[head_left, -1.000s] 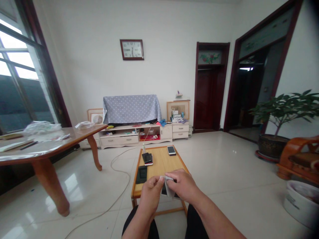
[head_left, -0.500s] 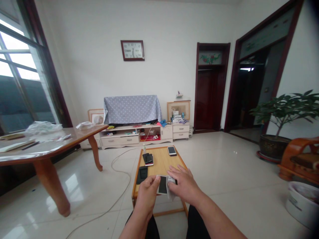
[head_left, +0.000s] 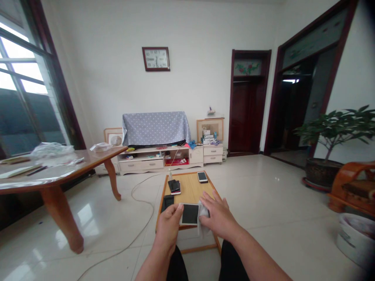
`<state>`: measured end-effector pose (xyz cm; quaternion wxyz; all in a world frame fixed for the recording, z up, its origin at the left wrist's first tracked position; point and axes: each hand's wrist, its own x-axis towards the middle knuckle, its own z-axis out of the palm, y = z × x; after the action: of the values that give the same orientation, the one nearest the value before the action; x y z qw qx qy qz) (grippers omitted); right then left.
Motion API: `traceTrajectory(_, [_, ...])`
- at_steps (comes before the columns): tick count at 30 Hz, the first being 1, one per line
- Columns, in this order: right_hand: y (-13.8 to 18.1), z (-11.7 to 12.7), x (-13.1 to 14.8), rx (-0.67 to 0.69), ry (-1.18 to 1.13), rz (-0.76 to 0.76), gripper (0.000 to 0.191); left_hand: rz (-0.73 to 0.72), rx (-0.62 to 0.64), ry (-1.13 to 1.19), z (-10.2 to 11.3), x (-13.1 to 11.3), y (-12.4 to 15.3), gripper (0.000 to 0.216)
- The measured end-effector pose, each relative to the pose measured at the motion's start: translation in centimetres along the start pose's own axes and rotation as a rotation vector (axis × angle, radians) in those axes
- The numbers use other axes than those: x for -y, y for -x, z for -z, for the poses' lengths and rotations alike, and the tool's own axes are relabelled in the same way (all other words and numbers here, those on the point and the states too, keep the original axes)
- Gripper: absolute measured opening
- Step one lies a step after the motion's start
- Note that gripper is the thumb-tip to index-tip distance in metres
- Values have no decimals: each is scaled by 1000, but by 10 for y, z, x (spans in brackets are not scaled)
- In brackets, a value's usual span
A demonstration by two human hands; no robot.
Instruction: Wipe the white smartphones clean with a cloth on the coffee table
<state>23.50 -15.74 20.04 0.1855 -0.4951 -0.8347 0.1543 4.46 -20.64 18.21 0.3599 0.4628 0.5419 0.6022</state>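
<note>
My left hand (head_left: 169,223) grips one end of a white-framed smartphone (head_left: 190,214), its dark screen facing up. At the phone's other end, my right hand (head_left: 218,216) holds a pale cloth or tissue (head_left: 202,220) against it, thumb below and fingers stretched over. Both hands are above the near edge of a small wooden table (head_left: 191,185). On that table lie a stack of phones (head_left: 174,186), a dark flat object (head_left: 168,203) close to my left hand, and a white phone (head_left: 202,176) at the far right corner.
A small bottle (head_left: 170,174) stands at the table's far left corner. To the left is a larger wooden table (head_left: 88,158) with plastic bags. A cable (head_left: 152,208) runs over the floor. A white bucket (head_left: 356,238) and a potted plant (head_left: 322,168) are on the right.
My left hand has moved left with the phone, away from the right hand. More of the screen shows between the hands. The right hand still holds the cloth at the phone's right end.
</note>
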Motion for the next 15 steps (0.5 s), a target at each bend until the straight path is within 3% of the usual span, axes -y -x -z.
traceTrajectory(4, [1,-1,-2,-11,14,-53,75,-35,-52,-28,2,0,-2,51])
traceTrajectory(10, [-2,-12,25,-91,-2,79,75,28,0,-21,-14,11,-1,54])
traceTrajectory(15, [0,-8,0,-47,-13,5,71,-9,-13,-15,5,8,-3,50])
